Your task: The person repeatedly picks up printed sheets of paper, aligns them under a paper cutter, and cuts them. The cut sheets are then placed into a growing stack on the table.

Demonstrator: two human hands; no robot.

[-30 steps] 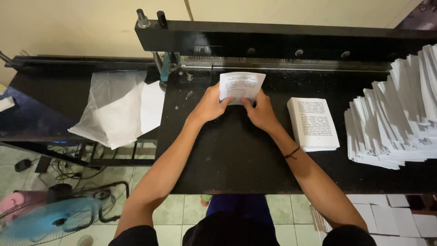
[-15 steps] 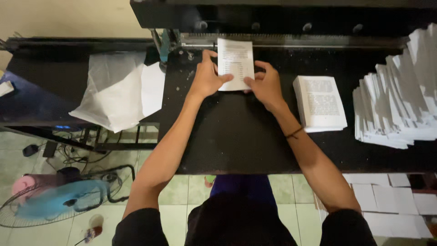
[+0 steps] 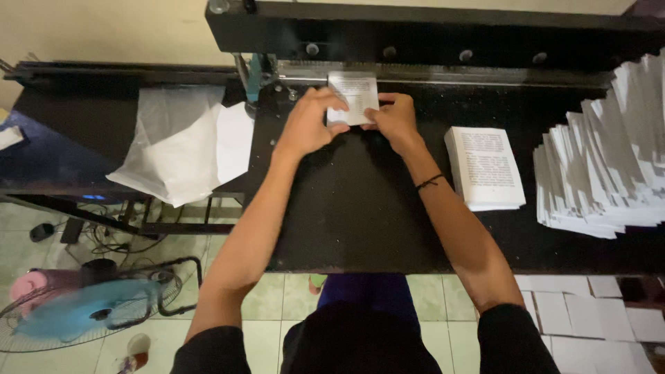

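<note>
We hold a small stack of printed sheets (image 3: 355, 97) between both hands: our left hand (image 3: 308, 125) has its fingers closed over the stack's left edge and our right hand (image 3: 396, 119) pinches its right edge, so both grips are closed on the paper. The stack lies flat at the far edge of the black machine bed (image 3: 346, 208), its top edge pushed up against the metal strip (image 3: 429, 73) that runs under the heavy black crossbar (image 3: 429, 31). A thin dark band (image 3: 429, 182) circles our right wrist. To the right of the hands, well apart from them, a thicker pile of printed pages (image 3: 486, 166) rests on the bed, and beyond it, at the right edge, fanned white bundles (image 3: 609, 166) lean in a row. Off the bed's left edge, a crumpled white plastic bag (image 3: 176, 149) lies on a dark side shelf (image 3: 62, 138). Below, on the tiled floor, a blue fan (image 3: 86, 312) stands near the lower left corner
</note>
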